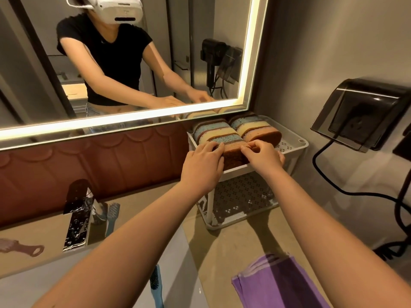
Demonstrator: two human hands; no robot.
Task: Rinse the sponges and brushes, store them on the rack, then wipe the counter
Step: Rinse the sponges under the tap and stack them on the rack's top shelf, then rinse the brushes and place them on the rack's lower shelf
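A white two-tier rack (pixel 295 145) stands at the counter's back right. On its top shelf, several layered sponges in blue, yellow, pink and brown stand in two rows (pixel 255 127). Both my hands grip the front brown sponge (pixel 233 153) at the shelf's near edge: my left hand (pixel 203 165) on its left end, my right hand (pixel 263 157) on its right end. The lower shelf (pixel 242 194) holds nothing visible. A blue brush (pixel 112 215) lies behind the tap, another blue brush (pixel 156 285) sits at the sink edge, and a pink brush (pixel 20 247) lies far left.
A chrome tap (pixel 77 214) stands over the white sink (pixel 93 274). A folded purple cloth (pixel 280 283) lies on the beige counter (pixel 222 247) at front right. A dark socket cover (pixel 360 112) with black cables hangs on the right wall. A lit mirror spans the back wall.
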